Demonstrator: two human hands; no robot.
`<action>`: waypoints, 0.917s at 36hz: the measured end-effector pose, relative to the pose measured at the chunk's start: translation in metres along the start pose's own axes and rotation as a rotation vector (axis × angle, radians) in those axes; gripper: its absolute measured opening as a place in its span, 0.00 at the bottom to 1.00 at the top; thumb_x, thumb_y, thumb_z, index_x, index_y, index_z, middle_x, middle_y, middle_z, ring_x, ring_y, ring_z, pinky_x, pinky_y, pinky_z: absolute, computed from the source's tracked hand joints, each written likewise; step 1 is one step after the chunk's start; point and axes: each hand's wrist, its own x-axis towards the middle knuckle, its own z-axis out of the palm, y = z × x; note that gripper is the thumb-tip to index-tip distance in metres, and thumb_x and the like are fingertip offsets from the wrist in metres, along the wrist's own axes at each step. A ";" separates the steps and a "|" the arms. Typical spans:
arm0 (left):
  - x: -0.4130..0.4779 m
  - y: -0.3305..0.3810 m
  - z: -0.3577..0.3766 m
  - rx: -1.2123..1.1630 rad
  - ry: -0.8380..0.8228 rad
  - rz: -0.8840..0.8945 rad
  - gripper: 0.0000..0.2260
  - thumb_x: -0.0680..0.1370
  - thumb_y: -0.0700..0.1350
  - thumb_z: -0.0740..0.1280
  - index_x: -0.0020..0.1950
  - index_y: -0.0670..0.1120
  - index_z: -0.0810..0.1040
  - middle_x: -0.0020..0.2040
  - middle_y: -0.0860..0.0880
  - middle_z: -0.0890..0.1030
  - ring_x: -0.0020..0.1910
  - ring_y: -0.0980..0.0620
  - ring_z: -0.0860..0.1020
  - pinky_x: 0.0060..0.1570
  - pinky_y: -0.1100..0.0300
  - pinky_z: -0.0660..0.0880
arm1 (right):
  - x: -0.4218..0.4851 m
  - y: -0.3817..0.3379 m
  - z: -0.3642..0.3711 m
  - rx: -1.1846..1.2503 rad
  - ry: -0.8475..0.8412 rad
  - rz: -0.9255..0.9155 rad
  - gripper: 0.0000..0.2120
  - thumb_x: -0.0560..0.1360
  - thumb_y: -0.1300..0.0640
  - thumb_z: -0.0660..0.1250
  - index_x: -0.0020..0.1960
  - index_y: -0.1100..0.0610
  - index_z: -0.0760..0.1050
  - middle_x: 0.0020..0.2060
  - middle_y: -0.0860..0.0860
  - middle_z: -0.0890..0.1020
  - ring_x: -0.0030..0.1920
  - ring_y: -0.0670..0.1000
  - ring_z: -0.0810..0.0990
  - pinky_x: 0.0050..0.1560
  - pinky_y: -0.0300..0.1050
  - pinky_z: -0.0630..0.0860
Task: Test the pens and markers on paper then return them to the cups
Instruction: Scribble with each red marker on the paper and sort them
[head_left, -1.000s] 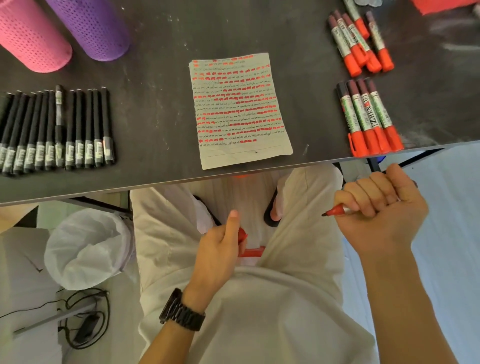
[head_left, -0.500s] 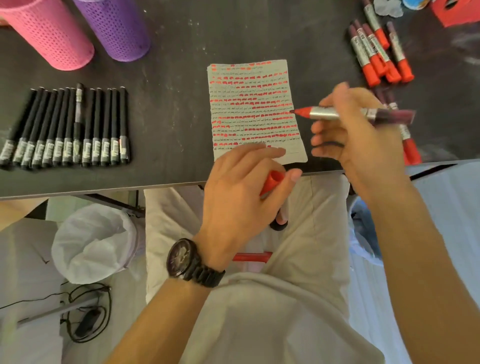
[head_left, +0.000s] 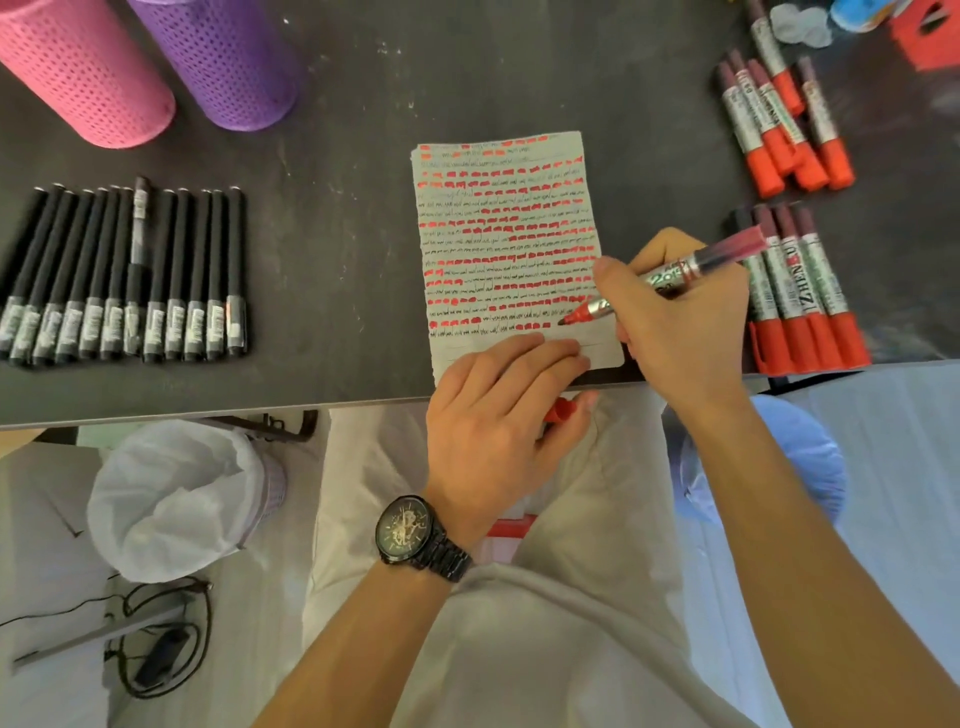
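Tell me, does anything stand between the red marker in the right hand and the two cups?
Nothing upright does. Between the red marker in the right hand and the pink cup and purple cup lie only the flat paper and bare table. The black pens lie aside, nearer the table edge.

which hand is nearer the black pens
Left. The left hand, red cap at its thumb, presses the paper, right of the black pens; the right hand, holding a red marker, is farther right.
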 end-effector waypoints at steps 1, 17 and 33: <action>0.000 0.000 0.000 -0.001 0.001 -0.005 0.09 0.79 0.52 0.70 0.53 0.49 0.86 0.57 0.55 0.84 0.58 0.52 0.81 0.57 0.59 0.72 | 0.000 0.000 0.000 -0.008 -0.002 0.003 0.17 0.73 0.55 0.73 0.30 0.48 0.69 0.22 0.45 0.76 0.24 0.45 0.73 0.28 0.42 0.71; 0.000 0.000 0.000 -0.007 0.001 -0.016 0.09 0.79 0.52 0.71 0.53 0.49 0.86 0.57 0.55 0.84 0.59 0.53 0.81 0.57 0.58 0.73 | -0.001 -0.004 0.002 -0.091 -0.027 -0.039 0.13 0.74 0.55 0.72 0.32 0.50 0.73 0.25 0.43 0.79 0.26 0.49 0.80 0.29 0.46 0.76; 0.001 0.001 0.001 -0.013 0.022 -0.021 0.09 0.79 0.52 0.70 0.53 0.49 0.86 0.56 0.55 0.85 0.58 0.54 0.80 0.59 0.61 0.70 | 0.000 -0.002 0.002 -0.095 -0.010 -0.036 0.14 0.73 0.55 0.72 0.31 0.48 0.72 0.24 0.47 0.78 0.25 0.50 0.77 0.27 0.45 0.74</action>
